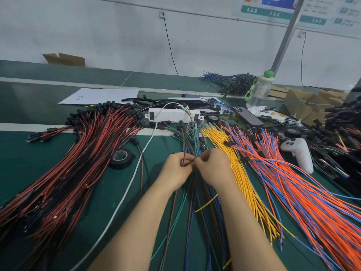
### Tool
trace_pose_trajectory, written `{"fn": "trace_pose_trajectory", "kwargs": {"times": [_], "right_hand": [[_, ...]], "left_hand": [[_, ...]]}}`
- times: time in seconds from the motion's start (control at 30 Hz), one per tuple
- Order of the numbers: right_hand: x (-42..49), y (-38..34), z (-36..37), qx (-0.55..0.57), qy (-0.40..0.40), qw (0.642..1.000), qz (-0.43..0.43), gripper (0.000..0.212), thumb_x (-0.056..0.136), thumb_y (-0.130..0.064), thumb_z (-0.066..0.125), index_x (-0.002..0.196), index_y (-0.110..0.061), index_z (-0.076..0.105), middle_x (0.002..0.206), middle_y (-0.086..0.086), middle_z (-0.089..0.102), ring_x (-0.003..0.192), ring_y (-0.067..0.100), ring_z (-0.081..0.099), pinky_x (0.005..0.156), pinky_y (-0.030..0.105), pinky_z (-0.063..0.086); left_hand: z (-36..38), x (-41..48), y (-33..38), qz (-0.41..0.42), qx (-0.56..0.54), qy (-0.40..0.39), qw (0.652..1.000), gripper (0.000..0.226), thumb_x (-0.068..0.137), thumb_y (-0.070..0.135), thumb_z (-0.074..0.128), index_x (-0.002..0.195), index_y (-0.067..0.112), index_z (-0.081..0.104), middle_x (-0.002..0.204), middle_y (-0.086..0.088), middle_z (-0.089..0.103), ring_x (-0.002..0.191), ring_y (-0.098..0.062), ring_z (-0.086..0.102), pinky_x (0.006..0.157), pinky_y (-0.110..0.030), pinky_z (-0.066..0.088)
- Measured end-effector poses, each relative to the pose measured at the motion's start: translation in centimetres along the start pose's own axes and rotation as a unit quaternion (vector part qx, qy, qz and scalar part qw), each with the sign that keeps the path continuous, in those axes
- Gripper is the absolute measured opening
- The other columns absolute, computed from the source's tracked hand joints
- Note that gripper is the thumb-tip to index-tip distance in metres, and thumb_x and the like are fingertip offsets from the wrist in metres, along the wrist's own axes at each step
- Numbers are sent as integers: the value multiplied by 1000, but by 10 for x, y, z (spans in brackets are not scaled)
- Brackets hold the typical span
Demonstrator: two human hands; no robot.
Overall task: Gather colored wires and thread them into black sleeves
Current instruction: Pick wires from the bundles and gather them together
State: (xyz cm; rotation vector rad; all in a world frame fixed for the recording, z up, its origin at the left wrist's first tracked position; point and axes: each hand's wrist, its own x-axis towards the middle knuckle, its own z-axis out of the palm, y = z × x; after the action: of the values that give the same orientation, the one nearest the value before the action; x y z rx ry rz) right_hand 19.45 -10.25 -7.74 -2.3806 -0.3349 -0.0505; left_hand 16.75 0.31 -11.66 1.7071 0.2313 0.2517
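Green matte bench (35,163) — both hands pinch thin glossy wires (188,153).

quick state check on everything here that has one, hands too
left hand, gripping a few mixed wires
right hand, pinching the same wires
yellow wires, loose, fanned on the table
tape roll, lying flat, untouched
water bottle, upright, green cap on
cardboard box, flaps open
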Motion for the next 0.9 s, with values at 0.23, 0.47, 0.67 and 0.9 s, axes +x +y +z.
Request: {"fn": "trace_pose_trajectory", "kwargs": {"times": [0.23,0.47,0.67,0.9], "right_hand": [[1,4,1,227,-74,967,93,33,87,-9,58,55,-11,52,50,1,40,48,16,33,50,25,28],[3,3,6,130,-76,987,56,24,89,-18,56,68,-7,59,58,6,46,57,20,40,55,27,32],[5,6,10,111,-46,992,39,31,86,-32,68,72,-16,45,62,-4,44,55,11,38,50,26,28],[9,12,7,195,-28,980,32,6,90,-14,59,87,-13,63,79,2,60,64,10,49,58,22,37]], "left_hand": [[-4,-1,2,-67,-148,32,986,14,91,-1,55,90,12,61,73,-4,55,42,-1,39,39,-11,30],[-2,2,-1,-75,-176,45,980,13,91,0,55,85,9,64,58,2,45,34,1,34,37,-12,28],[-5,2,0,-73,-224,48,971,13,92,1,55,81,6,60,77,-11,44,34,0,28,36,-12,26],[-4,2,0,-60,-159,66,983,14,95,7,52,84,11,61,70,-3,63,34,1,35,37,-11,30]]}}
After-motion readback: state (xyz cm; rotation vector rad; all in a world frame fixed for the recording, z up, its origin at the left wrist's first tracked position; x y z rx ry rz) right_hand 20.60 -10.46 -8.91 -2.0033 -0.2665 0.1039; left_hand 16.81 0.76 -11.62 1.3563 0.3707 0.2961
